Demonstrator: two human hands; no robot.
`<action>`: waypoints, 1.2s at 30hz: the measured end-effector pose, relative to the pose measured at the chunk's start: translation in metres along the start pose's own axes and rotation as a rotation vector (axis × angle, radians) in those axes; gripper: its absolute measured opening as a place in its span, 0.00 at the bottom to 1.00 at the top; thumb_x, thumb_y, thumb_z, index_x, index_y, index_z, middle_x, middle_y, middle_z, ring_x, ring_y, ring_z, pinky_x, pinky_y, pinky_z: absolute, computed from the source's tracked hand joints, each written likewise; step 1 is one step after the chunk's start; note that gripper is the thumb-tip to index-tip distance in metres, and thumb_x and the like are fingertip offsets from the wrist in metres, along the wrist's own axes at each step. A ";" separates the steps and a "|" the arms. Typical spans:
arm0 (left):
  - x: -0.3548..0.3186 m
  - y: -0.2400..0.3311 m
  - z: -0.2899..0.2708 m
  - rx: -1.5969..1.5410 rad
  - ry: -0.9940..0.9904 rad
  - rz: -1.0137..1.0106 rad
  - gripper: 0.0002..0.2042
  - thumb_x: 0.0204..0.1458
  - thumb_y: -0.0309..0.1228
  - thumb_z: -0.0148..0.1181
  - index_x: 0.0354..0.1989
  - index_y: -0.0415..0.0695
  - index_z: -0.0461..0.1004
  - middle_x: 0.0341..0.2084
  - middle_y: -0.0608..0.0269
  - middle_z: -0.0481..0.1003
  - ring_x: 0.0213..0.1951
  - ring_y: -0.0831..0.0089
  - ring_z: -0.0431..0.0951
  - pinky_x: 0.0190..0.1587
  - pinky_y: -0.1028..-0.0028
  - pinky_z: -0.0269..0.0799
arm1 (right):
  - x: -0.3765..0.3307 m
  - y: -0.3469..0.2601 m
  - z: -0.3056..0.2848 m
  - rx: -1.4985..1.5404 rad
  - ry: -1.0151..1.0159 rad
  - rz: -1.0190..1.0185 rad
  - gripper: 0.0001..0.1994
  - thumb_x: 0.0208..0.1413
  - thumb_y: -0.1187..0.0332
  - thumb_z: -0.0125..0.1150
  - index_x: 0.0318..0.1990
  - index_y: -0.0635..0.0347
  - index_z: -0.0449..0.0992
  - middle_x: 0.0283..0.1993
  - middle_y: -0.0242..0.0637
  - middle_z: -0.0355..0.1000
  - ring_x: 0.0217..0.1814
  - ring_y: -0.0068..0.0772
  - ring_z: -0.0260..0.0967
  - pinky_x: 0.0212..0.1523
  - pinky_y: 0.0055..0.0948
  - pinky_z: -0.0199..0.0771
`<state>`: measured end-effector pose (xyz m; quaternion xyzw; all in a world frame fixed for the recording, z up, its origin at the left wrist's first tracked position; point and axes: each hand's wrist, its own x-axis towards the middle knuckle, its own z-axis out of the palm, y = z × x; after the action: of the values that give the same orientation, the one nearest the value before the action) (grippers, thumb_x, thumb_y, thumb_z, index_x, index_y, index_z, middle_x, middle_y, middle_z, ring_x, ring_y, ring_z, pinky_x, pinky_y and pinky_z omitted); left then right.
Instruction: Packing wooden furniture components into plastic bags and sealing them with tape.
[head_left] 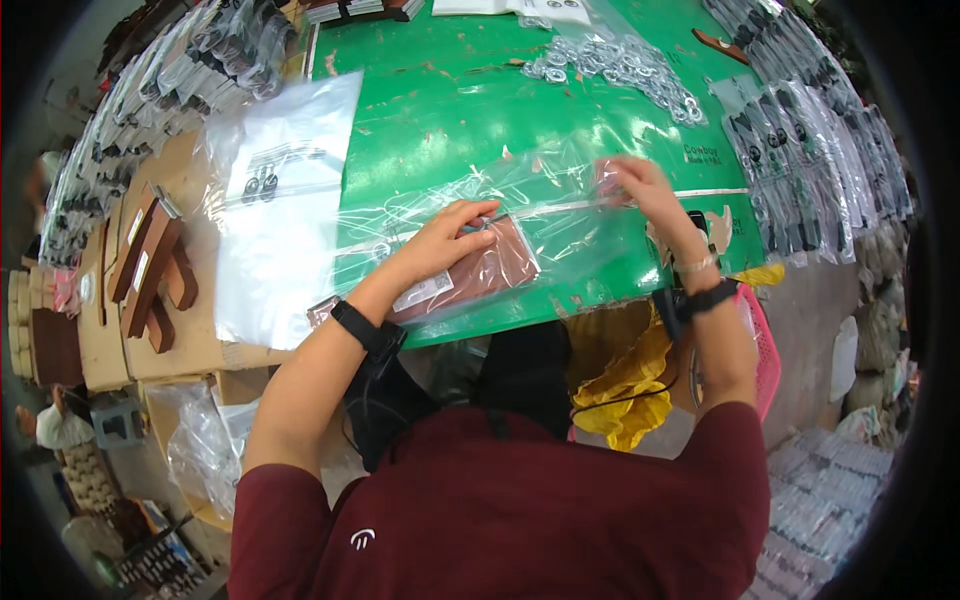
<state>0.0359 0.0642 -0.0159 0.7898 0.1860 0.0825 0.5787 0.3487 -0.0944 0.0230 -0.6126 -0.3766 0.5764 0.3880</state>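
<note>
Green desk (430,120) has dark lettering (702,153) near its right edge, and a bag stack (280,265) at its left edge bears dark print too small to read. Left hand (445,243) lies over the brown piece (515,262) in a clear bag (575,228) by the near edge, piece partly hidden, white label (425,292) unreadable, can't tell if fingers grip. Right hand (640,190), blurred, fingers narrow, pinches the bag's right end.

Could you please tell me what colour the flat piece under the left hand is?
The flat piece is reddish brown, best seen in the head view.
</note>
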 end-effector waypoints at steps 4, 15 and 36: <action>-0.002 -0.005 -0.003 0.071 0.020 0.042 0.24 0.67 0.41 0.50 0.68 0.46 0.65 0.58 0.56 0.71 0.61 0.61 0.69 0.64 0.68 0.63 | -0.031 -0.024 0.101 -0.398 0.446 -0.702 0.17 0.61 0.65 0.60 0.54 0.64 0.76 0.50 0.39 0.78 0.52 0.39 0.75 0.52 0.35 0.74; 0.004 -0.006 0.003 -0.118 0.033 -0.023 0.26 0.66 0.33 0.46 0.73 0.46 0.55 0.68 0.56 0.63 0.66 0.65 0.63 0.67 0.68 0.58 | -0.001 0.019 0.151 -0.975 0.340 -0.790 0.38 0.47 0.47 0.71 0.63 0.59 0.68 0.59 0.45 0.68 0.60 0.51 0.65 0.65 0.47 0.60; 0.021 0.023 0.039 0.478 0.051 0.340 0.10 0.63 0.37 0.54 0.43 0.45 0.77 0.41 0.57 0.75 0.47 0.53 0.74 0.52 0.59 0.69 | -0.020 0.074 0.105 -1.142 0.467 -0.642 0.27 0.62 0.64 0.58 0.68 0.57 0.65 0.74 0.40 0.59 0.78 0.48 0.50 0.74 0.50 0.50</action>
<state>0.0730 0.0323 -0.0084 0.9212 0.0795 0.1518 0.3494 0.2440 -0.1392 -0.0392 -0.6871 -0.6902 -0.0021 0.2269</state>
